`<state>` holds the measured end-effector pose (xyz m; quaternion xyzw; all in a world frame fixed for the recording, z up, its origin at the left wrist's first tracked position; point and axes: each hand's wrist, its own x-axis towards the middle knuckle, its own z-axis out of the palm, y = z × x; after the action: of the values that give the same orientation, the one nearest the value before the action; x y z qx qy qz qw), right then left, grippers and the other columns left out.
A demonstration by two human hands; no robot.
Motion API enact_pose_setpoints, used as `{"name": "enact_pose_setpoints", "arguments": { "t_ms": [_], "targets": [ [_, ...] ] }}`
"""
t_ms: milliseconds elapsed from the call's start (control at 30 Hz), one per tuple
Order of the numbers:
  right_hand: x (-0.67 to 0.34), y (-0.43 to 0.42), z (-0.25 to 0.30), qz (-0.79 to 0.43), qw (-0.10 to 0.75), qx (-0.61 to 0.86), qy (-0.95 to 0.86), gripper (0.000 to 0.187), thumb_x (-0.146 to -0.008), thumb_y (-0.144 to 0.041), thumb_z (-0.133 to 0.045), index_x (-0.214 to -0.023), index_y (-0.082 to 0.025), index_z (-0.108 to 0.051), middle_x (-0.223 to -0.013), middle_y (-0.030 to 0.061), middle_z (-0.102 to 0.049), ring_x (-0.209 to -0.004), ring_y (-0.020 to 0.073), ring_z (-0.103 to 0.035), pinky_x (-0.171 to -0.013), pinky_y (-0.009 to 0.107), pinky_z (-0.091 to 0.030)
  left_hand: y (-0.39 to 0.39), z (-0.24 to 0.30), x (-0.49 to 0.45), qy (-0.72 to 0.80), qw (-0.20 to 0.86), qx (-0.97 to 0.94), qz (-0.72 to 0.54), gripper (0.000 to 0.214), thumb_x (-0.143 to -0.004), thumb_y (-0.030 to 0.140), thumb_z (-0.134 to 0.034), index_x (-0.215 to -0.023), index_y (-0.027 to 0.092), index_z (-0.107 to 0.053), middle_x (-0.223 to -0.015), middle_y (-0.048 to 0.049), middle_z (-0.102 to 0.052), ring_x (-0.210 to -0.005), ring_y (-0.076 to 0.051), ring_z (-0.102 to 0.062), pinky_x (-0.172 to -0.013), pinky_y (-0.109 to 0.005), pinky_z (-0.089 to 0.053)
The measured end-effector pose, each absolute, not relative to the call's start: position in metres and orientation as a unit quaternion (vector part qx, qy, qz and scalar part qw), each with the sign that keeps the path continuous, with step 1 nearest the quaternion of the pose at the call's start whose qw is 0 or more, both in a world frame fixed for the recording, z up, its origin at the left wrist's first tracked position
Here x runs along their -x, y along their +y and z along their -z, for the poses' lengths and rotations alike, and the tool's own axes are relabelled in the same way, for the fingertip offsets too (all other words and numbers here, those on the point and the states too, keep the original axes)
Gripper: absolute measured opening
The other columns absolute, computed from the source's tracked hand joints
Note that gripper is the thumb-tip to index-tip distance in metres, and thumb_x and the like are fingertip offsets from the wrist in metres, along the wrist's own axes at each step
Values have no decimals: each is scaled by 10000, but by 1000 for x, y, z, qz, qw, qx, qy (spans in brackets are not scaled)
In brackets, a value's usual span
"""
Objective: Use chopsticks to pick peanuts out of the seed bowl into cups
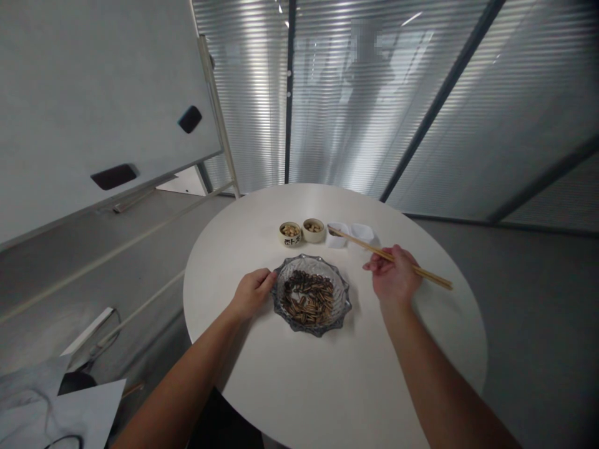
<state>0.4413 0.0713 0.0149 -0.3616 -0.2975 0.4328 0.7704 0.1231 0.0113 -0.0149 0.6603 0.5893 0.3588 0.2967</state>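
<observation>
A scalloped glass bowl (345, 312) stands on the table, holding a pile of brown striped sunflower seeds (316, 305) with darker bits toward its far side. My left hand (255, 292) is closed on the bowl's left rim, thumb over the edge. In my right hand (395, 274), a pair of wooden chopsticks (362, 243) slants to the left. Their tips reach over a white dish (336, 242) with something dark inside, too small to make out. A second white dish (363, 234) sits just right of it, partly behind the chopsticks.
Two cream bowls, a near one with dark lettering (290, 241) and another (313, 237), hold pale nuts left of the white dishes. Everything stands on a round white table (262, 386). A whiteboard (116, 81) rises at left; a ribbed glass partition (337, 125) is behind the table.
</observation>
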Motion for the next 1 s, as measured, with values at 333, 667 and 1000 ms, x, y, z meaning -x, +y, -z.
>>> {"name": "enact_pose_setpoints", "arguments": {
  "t_ms": [333,667,1000],
  "targets": [
    [-443,88,-2,-349,762,429,-337,370,-797,-512,-755,-764,-196,-564,-545,-34,-652,-354,108,-579,-407,253,-577,11,14,-124,589,294,-660,-363,476,-961,548,-447,-640,197,-471,-629,24,-456,-643,-135,-422,-602,-267,-313],
    [-446,70,-20,-416,743,357,-384,166,-758,-342,-703,-774,-193,-633,-614,5,-709,-428,152,-632,-454,317,-593,10,12,-124,588,296,-662,-358,464,-972,519,-441,-645,192,-479,-636,29,-450,-640,-129,-415,-597,-262,-309],
    [-455,36,-34,-501,616,340,-504,241,-763,-394,-784,-842,-167,-785,-749,83,-761,-560,227,-714,-540,388,-618,11,14,-122,587,301,-661,-358,475,-972,540,-435,-645,197,-475,-637,23,-452,-639,-134,-409,-593,-272,-309]
  ]
}}
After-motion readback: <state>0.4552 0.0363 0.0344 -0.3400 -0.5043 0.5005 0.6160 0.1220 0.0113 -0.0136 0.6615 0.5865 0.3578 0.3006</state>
